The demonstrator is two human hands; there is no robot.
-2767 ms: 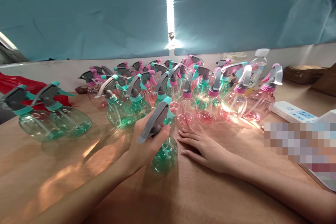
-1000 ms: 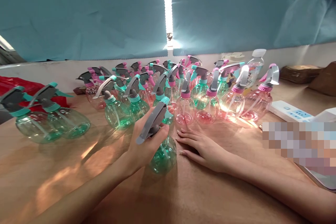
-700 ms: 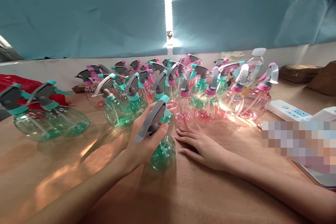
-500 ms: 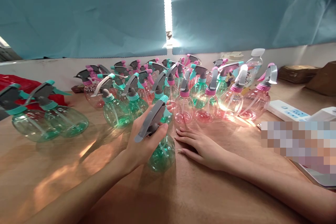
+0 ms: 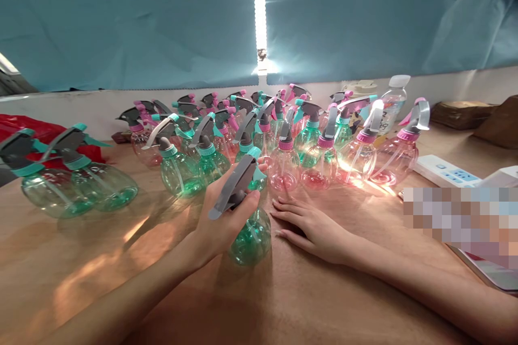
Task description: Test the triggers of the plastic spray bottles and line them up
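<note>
My left hand [image 5: 226, 215] is closed round the neck of a green spray bottle [image 5: 253, 240] that stands upright on the wooden table [image 5: 315, 302]. The bottle's grey and teal spray head rises above the hand, and part of its neck is hidden by the fingers. Just to the right, my right hand [image 5: 311, 226] lies flat on the table with its fingers apart, holding nothing. Beyond both hands stand several green and pink spray bottles, among them a pink one [image 5: 283, 170] and a green one [image 5: 180, 172].
Two green spray bottles [image 5: 107, 186] stand at the left, before a red bag [image 5: 36, 124]. On the right are a white power strip [image 5: 443, 170], a capped clear bottle [image 5: 392, 102] and brown packages [image 5: 457, 113]. A bright light strip [image 5: 259, 11] hangs at the back.
</note>
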